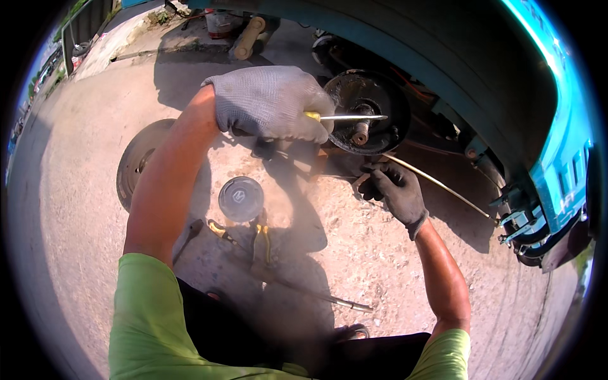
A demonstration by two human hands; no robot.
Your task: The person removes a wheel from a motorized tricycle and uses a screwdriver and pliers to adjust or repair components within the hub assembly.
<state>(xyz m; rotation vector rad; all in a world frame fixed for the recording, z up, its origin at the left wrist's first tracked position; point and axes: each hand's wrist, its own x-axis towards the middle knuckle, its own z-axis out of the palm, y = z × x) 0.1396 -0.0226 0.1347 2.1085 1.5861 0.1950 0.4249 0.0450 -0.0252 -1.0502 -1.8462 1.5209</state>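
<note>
My left hand [272, 101], in a grey knit glove, grips a yellow-handled screwdriver [351, 118]. Its metal shaft points right, crossing in front of a black, greasy wheel brake plate [347, 88] with an axle stub [361, 134] at its middle. Whether the tip touches anything there, I cannot tell. Below the plate's lower edge is my right hand [399, 193], in a dark, dirty glove with its fingers curled together. Something small and dark may be between those fingertips, but it is too unclear to name. A thin pale rod [443, 183] runs from the plate toward the lower right.
A teal vehicle body [557, 145] overhangs the top and right. On the dusty concrete lie a brake drum [132, 168], a round grey cap [240, 198], yellow-handled pliers [266, 244], another yellow-handled tool [218, 229] and a long metal bar [345, 303]. A bucket [220, 24] stands behind.
</note>
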